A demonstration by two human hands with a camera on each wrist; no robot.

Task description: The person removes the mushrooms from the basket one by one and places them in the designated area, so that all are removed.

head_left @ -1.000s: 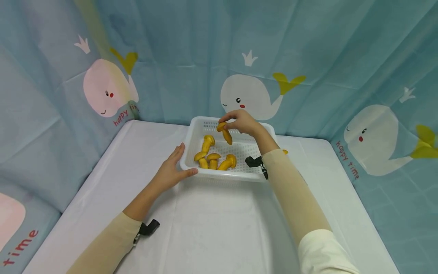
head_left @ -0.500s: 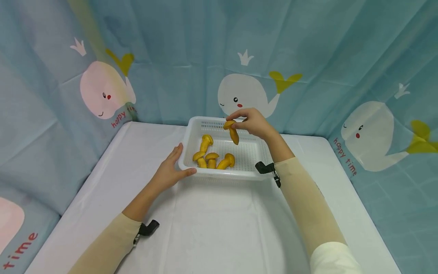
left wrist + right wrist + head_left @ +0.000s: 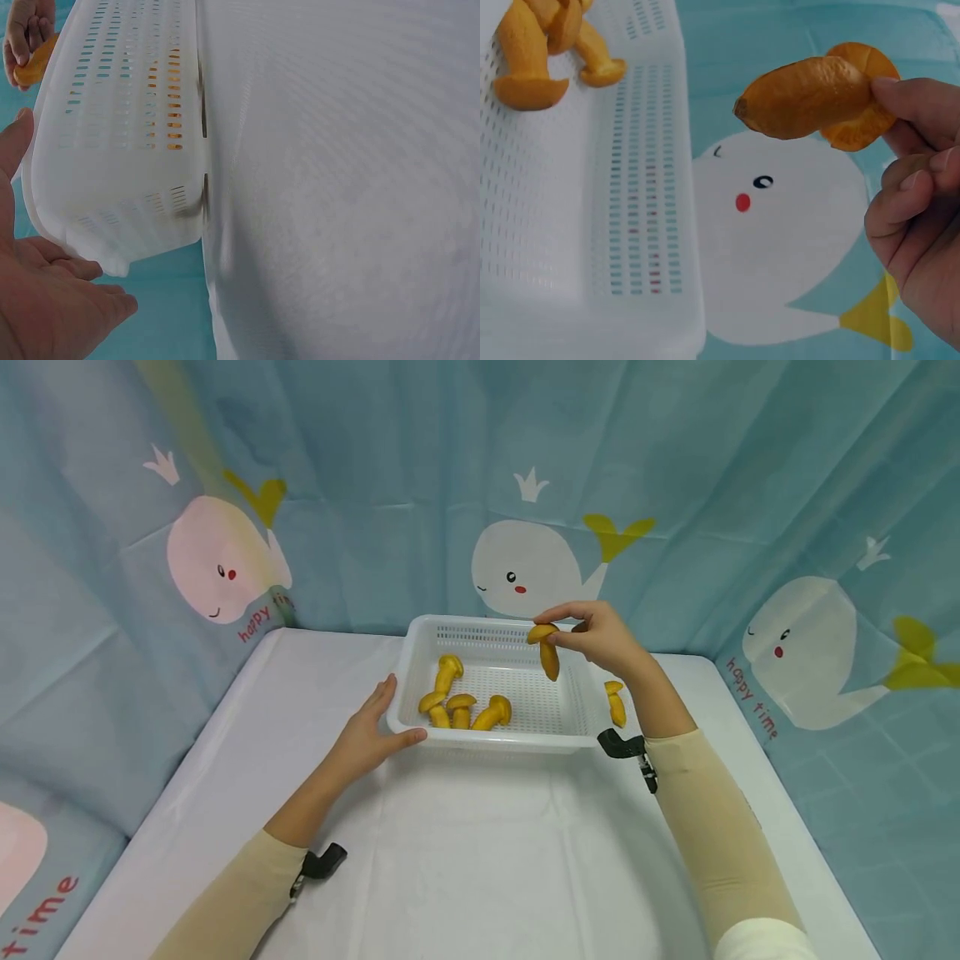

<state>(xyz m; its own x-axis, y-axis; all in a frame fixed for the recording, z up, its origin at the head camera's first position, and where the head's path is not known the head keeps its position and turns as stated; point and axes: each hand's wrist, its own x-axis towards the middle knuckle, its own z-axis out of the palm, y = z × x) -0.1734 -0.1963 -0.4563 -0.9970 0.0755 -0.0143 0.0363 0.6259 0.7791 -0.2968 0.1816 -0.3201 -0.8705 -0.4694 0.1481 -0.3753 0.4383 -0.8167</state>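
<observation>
A blue curtain [image 3: 390, 560] hangs behind a white tablecloth [image 3: 472, 852]. Whales [image 3: 521, 558] and crowns [image 3: 531, 491] decorate the curtain; its lettering [image 3: 752, 700] is red.

Snug beige sleeves [image 3: 716, 827] each carry a bent black camera [image 3: 621, 743] near the wrist end, with cream cloth [image 3: 763, 941] at the right one's upper end.

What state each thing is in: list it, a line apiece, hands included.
Basket, upright, uncovered, partly filled.
Four mushrooms, loose inside it.
Outside mushroom, lying beside the basket.
Held mushroom, raised, stem down.
Right hand, pinching the held mushroom.
Left hand, touching the basket, fingers extended.
White cloth, spread, lightly creased.
Curtain, hanging, creased.
</observation>
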